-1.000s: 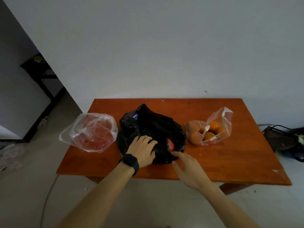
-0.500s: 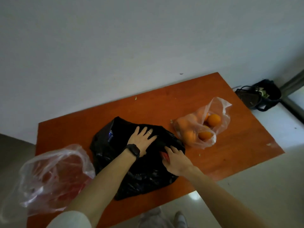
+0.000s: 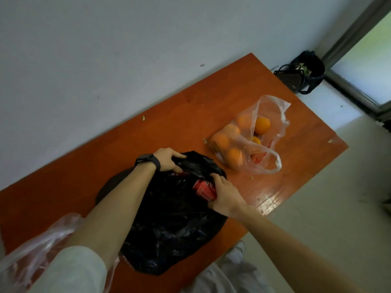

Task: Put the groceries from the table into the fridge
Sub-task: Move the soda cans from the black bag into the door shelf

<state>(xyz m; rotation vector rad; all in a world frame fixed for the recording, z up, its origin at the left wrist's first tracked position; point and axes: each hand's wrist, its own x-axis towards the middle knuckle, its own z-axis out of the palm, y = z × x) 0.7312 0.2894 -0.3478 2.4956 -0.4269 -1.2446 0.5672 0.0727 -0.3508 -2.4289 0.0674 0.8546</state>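
nothing has reached the fridge, which is out of view; all three bags sit on the table [image 3: 190, 115], so everything is left. left of the black bag [image 3: 173, 225] lies a clear bag [image 3: 38, 250]. the left hand [image 3: 167, 159] pinches the black bag's far rim; the right hand [image 3: 226, 195] grips the near rim beside a red pack [image 3: 204, 189]. right of it, a bag of oranges [image 3: 243, 140].

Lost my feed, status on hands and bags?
Left hand gripping black bag rim. Right hand on red package in its mouth. Bag of oranges untouched on table. Nothing blocking.
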